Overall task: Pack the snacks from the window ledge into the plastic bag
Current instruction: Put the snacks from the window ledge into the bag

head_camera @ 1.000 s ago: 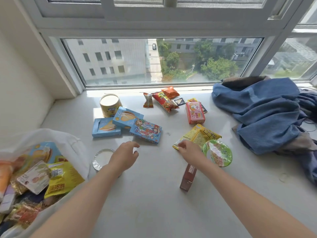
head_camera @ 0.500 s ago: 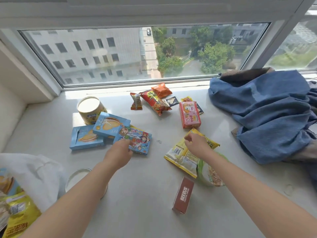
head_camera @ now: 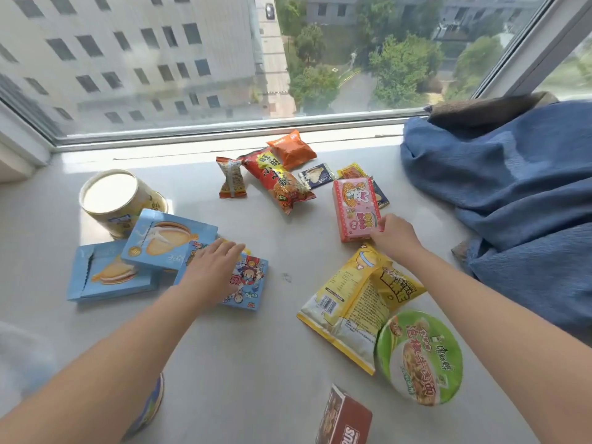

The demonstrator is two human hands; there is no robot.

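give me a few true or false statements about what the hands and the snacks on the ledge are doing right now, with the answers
1. The left hand lies with straight fingers on the blue cartoon-printed snack box. True.
2. The right hand is on the green-lidded round noodle bowl. False: it touches the near corner of the pink rectangular box with a rabbit picture; the bowl lies apart, nearer the camera.
3. The yellow crinkled plastic snack bag lies between the pink box and the noodle bowl. True.
4. The small orange foil packet is the snack nearest the camera. False: it lies close to the window; the brown cardboard box is nearest.
5. The cream round tub stands beside the light blue cake boxes. True.
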